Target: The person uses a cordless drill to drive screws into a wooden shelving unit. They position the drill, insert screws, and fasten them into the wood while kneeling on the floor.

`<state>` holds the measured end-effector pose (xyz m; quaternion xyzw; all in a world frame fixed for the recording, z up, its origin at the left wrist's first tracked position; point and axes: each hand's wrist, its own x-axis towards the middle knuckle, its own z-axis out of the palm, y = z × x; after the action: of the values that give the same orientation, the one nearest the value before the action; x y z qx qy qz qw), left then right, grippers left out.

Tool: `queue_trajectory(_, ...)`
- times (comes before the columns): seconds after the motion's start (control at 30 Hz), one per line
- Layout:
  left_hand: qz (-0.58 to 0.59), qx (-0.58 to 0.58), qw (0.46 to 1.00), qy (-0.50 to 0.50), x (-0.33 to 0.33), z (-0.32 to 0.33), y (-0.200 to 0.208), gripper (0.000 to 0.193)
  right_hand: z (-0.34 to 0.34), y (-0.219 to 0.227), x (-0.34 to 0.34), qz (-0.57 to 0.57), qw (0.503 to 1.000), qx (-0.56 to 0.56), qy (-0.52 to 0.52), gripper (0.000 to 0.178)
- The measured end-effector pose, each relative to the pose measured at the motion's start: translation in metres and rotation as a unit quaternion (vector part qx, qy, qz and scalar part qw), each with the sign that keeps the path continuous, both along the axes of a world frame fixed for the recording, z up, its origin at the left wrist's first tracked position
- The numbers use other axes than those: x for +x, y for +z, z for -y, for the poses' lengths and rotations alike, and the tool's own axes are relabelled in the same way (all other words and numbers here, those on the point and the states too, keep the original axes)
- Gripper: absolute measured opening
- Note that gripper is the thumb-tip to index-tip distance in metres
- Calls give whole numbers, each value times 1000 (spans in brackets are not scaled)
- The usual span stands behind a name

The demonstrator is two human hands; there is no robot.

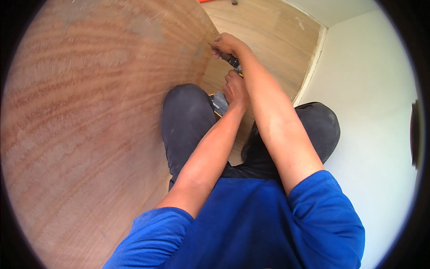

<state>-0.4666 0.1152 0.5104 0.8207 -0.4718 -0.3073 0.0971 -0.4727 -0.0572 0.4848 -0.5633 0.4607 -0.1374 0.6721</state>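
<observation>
A power drill [219, 104] with a grey and yellow lower body lies between my knees, its dark chuck [231, 60] pointing up and left at a wooden panel. My left hand [236, 89] is closed around the drill, behind the chuck. Beyond it, my right hand [226, 44] pinches at the drill's front end. From those fingers a thin pointed piece [210, 44] sticks out toward the panel's edge; whether it is a screw or a bit I cannot tell. My right forearm passes over part of the drill and hides it.
The large brown wooden panel [89, 112] rises along my left side. On the right stands a white wall [367, 89], with a dark object [414, 134] at its far right. Light wooden boarding [268, 40] lies ahead. An orange item [207, 1] shows at the top edge.
</observation>
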Motion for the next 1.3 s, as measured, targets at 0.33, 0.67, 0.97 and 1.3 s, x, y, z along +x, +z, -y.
queue_trajectory(0.33, -4, -11, 1000, 5, -2, 5, -3, 42, 13, -5, 12, -66, 995, -63, 38, 22)
queue_trajectory(0.67, -18, -11, 999, 45, 0, 1, -11, 51, 4, 2, -17, -160, 985, -10, 58, 41)
queue_trajectory(0.97, -30, -45, 998, 31, -2, 3, 7, 58, -62, 32, -85, -260, 951, 99, -134, 90)
queue_trajectory(1.3, -41, -33, 998, 43, -2, 7, 12, 59, -77, 0, -86, -237, 939, -49, -245, 87)
